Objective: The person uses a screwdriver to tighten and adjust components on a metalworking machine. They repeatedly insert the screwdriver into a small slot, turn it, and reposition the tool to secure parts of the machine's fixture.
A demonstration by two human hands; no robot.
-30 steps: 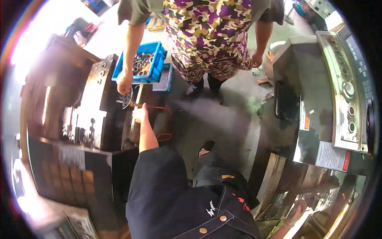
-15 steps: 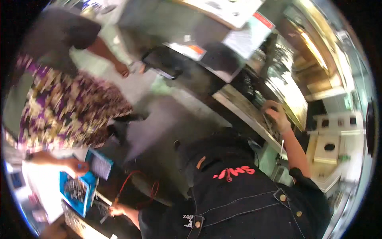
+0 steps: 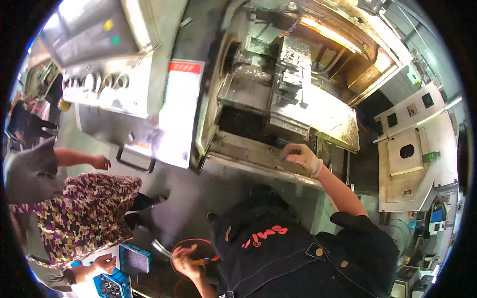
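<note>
My left hand (image 3: 186, 262), low in the view, is closed around what looks like an air gun (image 3: 161, 249) with a slim silver end. A thin red hose (image 3: 191, 241) loops beside it. My right hand (image 3: 304, 160), in a pale thin glove, is at the front sill (image 3: 248, 149) of an open lathe-like machine. Its fingers are curled, with something small and dark at the fingertips that I cannot make out. Beyond it, inside the machine, stands a wet metal tool block (image 3: 293, 74) amid shiny covers.
At left a person in a camouflage apron (image 3: 87, 208) stands close, one hand near blue bins (image 3: 112, 284) of small dark parts. The machine's door (image 3: 181, 109) with a black handle is at upper left. A white machine (image 3: 410, 154) stands at right.
My view has swung toward the machine, which now shows more fully. My left hand has come inward from the blue bins with the air gun. My right hand stays by the machine's sill.
</note>
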